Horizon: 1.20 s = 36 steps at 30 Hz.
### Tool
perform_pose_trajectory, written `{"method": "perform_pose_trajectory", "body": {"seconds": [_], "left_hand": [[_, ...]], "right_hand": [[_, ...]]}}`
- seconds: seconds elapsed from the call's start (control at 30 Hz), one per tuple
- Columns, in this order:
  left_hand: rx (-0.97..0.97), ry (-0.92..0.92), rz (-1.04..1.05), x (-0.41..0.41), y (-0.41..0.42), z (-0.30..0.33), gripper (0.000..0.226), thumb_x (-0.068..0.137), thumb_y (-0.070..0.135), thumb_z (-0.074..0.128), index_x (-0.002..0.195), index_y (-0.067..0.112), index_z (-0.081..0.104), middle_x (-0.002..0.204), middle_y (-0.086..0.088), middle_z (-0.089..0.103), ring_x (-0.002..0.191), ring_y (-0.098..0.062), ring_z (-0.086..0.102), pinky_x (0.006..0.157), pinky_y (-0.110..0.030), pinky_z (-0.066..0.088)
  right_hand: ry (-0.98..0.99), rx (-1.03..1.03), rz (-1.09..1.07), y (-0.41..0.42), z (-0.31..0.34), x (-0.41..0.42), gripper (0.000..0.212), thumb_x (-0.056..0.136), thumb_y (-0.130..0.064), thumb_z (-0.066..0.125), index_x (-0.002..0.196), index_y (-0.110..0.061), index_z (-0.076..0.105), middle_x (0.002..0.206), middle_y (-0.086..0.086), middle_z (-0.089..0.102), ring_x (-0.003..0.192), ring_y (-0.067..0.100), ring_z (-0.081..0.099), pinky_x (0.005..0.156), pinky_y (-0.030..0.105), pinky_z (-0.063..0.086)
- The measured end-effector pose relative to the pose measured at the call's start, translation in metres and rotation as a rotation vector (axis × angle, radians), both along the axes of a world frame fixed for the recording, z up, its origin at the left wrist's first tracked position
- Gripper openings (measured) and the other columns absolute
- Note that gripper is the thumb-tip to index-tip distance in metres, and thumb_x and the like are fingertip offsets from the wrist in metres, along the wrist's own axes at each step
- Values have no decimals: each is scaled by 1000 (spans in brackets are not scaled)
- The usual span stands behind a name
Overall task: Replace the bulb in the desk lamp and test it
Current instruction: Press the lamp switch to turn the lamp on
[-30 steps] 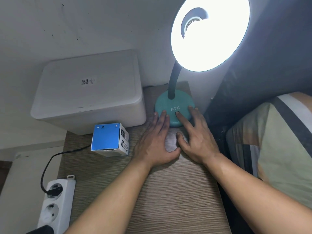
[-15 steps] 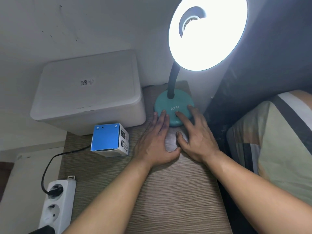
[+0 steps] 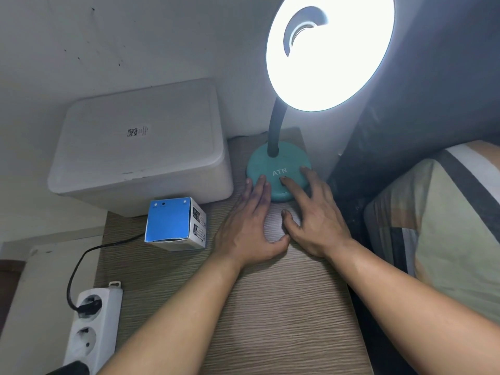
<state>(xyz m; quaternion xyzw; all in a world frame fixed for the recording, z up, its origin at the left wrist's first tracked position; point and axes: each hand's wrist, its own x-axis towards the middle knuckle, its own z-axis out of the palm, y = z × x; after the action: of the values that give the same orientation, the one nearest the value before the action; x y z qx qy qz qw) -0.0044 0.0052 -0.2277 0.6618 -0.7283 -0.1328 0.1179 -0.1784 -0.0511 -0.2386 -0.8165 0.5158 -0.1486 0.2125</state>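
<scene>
The teal round-based desk lamp (image 3: 278, 169) stands at the wood-grain desk's (image 3: 284, 320) back edge, its dark neck rising upright and its lit shade facing down. The right hand (image 3: 316, 220) presses one straight finger on the base; the left hand (image 3: 249, 228) lies flat beside it. A blue cardboard box (image 3: 173, 226) sits left, before a white lidded plastic bin (image 3: 140, 144).

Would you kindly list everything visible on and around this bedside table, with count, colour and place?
Desk lamp: one, teal base, lit shade, table's back right.
Storage box: one, white, lidded, back left.
Bulb carton: one, blue and white, in front of the storage box.
Power strip: one, white, left of the table, black plug inserted.
Table: one, wood grain.
Pillow: one, striped, right.
Left hand: flat, fingertips touching the lamp base.
Right hand: forefinger on the lamp base below the letters ATN.
</scene>
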Motion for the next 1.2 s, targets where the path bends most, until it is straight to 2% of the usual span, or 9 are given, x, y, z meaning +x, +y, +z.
{"method": "perform_pose_trajectory", "body": {"seconds": [0.17, 0.4, 0.5, 0.57, 0.73, 0.83, 1.03, 1.13, 1.2], "left_hand": [[1, 12, 10, 1, 0, -2, 108, 79, 69, 54, 162, 11, 19, 170, 0, 5, 158, -22, 0, 118, -14, -19], [-16, 31, 12, 1, 0, -5, 108, 78, 68, 55, 162, 11, 19, 171, -3, 8, 156, -17, -5, 119, -15, -16], [8, 45, -26, 4, 0, -7, 112, 78, 70, 53, 164, 11, 11, 172, -1, -2, 157, -19, -11, 124, -24, -1], [13, 59, -27, 5, 0, -7, 112, 79, 70, 54, 163, 11, 10, 172, -2, -2, 158, -23, -9, 126, -31, 7], [2, 51, -13, 4, 0, -6, 112, 79, 67, 60, 164, 11, 12, 172, -3, 3, 159, -24, -4, 125, -26, 1], [15, 68, -3, 3, 2, -4, 111, 82, 63, 64, 164, 12, 10, 172, 0, -1, 158, -20, -8, 125, -25, 1], [88, 22, 49, -6, 7, 13, 111, 84, 66, 61, 164, 17, 0, 172, 0, -7, 158, -21, -10, 128, -34, 3], [154, -8, 67, -8, 8, 26, 109, 86, 64, 59, 164, 15, -1, 172, -2, -7, 158, -22, -11, 123, -33, -2], [173, -14, 85, -7, 13, 33, 105, 89, 60, 58, 164, 14, 1, 172, -4, -5, 158, -22, -11, 124, -33, 0]], "right_hand": [[-5, 13, -8, 0, 0, 1, 71, 86, -48, 52, 150, -46, 21, 162, 4, 9, 149, 30, 10, 116, 52, 29], [7, 8, -19, 0, 4, 1, 74, 81, -49, 56, 148, -44, 25, 161, 4, 13, 146, 31, 14, 113, 52, 32], [7, -26, -16, -1, 6, 1, 77, 77, -52, 58, 148, -41, 30, 159, 4, 15, 140, 30, 19, 108, 53, 38], [10, -42, -15, -1, 6, 1, 78, 76, -53, 59, 148, -39, 31, 158, 6, 16, 138, 32, 21, 107, 53, 39], [1, -119, -3, 0, 1, 0, 74, 78, -49, 58, 148, -33, 38, 156, 12, 26, 135, 36, 32, 107, 50, 39], [25, -83, 3, 2, 2, -1, 76, 82, -49, 55, 152, -38, 28, 160, 10, 18, 142, 35, 24, 112, 48, 34], [50, 31, 55, 8, 9, -1, 78, 92, -40, 55, 156, -41, 10, 165, 9, -6, 151, 35, 3, 119, 39, 10], [73, 106, 84, 12, 23, -2, 85, 92, -38, 57, 155, -43, 0, 164, 10, -15, 152, 33, -4, 120, 42, 7], [109, 119, 96, 18, 30, -5, 88, 92, -38, 57, 155, -43, -5, 165, 9, -14, 152, 30, -7, 122, 44, 6]]}}
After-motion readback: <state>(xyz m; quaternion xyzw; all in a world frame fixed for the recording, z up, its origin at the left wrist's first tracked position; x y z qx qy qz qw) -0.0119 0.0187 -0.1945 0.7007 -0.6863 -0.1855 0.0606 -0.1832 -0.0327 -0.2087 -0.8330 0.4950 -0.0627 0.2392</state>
